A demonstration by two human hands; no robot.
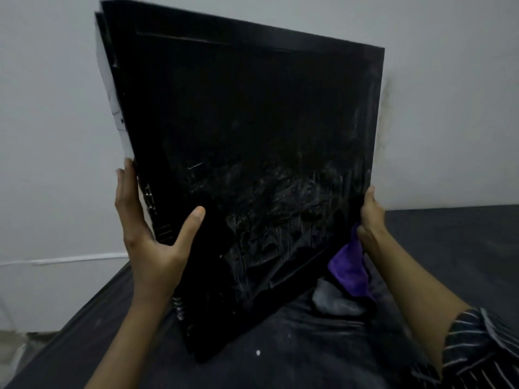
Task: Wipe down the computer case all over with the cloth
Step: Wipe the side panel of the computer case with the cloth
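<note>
Left grip point(151, 242) clamps the computer case point(252, 136) at its left edge; right grip point(370, 223) pins the purple cloth point(351, 265) to the right edge. Case mid-frame, tipped on the dark surface point(463, 248). Likely repositioning; next, free the cloth and wipe the smeared panel.

The left hand point(157, 234) and left forearm point(126, 332) are bare as far as the bottom edge of the view. The right hand point(372, 217) and right forearm point(415, 290) are bare up to a short sleeve point(477, 346) near the elbow. The sleeve is dark fabric with thin pale stripes, loose and creased, and its hem is slightly rumpled.
</note>
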